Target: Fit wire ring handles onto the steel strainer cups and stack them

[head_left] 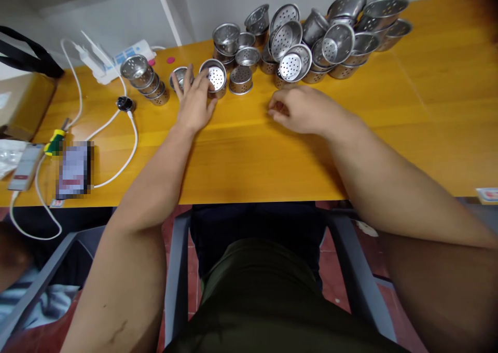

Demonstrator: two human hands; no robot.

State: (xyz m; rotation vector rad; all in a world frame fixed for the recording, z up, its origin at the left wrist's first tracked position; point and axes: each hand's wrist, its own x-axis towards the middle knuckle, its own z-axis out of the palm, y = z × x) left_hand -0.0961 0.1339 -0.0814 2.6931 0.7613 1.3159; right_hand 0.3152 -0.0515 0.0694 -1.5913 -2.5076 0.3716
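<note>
My left hand (194, 101) is spread over two small perforated metal cups. Its fingertips overlap the rim of the right one, an upright perforated cup (217, 85), and reach in front of a second cup (181, 74) on the left. I cannot tell how firmly the fingers touch either. Just to the right, a short perforated cup (240, 81) stands upside down. My right hand (298, 108) hovers low over the wooden table (249, 161) with curled fingers and nothing visible in them. Closest to it is a bright, tilted perforated cup (291, 66) at the front of a pile.
Many perforated cups, such as a tilted one (337, 42), are heaped along the back wall. A leaning stack of cups (138, 72) stands at left, near a power strip (136, 52), white cables, a screwdriver (55, 142) and a phone (73, 170). Another person's arm shows lower left.
</note>
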